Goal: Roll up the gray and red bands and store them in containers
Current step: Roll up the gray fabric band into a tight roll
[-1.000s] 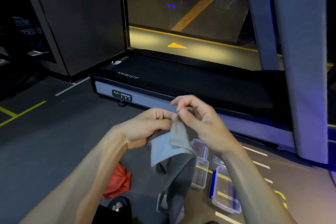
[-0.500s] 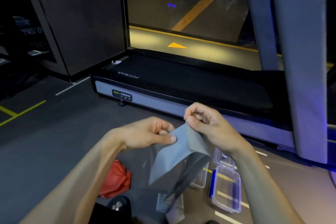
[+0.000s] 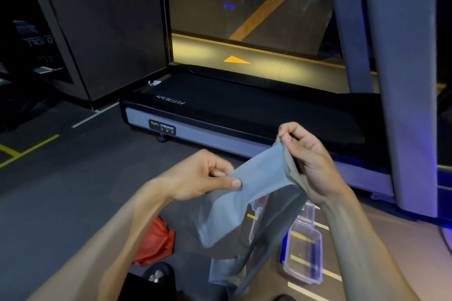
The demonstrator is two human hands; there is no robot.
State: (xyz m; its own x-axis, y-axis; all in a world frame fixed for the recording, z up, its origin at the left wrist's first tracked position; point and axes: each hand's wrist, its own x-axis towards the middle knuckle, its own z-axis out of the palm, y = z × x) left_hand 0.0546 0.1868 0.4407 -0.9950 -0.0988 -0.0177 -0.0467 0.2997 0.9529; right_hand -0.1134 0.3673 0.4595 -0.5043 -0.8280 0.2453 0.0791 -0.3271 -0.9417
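A gray band (image 3: 247, 193) is stretched between both hands above the floor, and its loose length hangs down toward my feet. My left hand (image 3: 203, 176) pinches its near left edge between thumb and fingers. My right hand (image 3: 308, 161) pinches the far end, held higher and to the right. The red band (image 3: 156, 244) lies crumpled on the floor below my left forearm. Clear plastic containers (image 3: 303, 256) sit on the floor under my right forearm, partly hidden by the hanging band.
A treadmill (image 3: 220, 110) with a black belt lies directly ahead, its grey upright (image 3: 401, 80) rising at the right. A dark wall panel (image 3: 102, 32) stands at the left. My sandalled foot (image 3: 156, 276) shows at the bottom. Yellow and white lines mark the floor.
My hands have drawn apart, the right rising and moving right, the left lowering. The gray band, bunched between them before, is now spread wide.
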